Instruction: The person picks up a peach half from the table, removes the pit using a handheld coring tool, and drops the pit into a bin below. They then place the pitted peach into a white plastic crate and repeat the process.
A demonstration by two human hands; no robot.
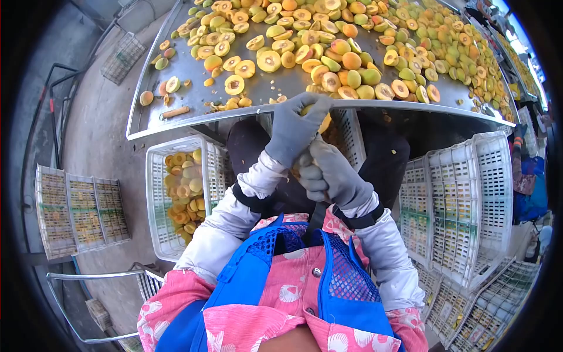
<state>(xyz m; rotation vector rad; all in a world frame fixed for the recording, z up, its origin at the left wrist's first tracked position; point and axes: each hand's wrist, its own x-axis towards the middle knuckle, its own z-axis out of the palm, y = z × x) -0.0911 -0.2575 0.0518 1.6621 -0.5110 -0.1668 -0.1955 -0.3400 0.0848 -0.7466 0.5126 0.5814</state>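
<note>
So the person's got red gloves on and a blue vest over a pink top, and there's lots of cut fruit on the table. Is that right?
Nearly! The gloves are grey, not red; the head view shows it. The blue vest over the pink top and the cut fruit on the table are right.

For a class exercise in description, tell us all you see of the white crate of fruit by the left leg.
The crate is white, apparently plastic, open-topped, with slotted walls. It stands upright left of the person's left leg, below the metal table. Yellow-orange fruit, mostly halved, lies inside against its walls. Only the fruit visibly touches it; its base is hidden.
</note>
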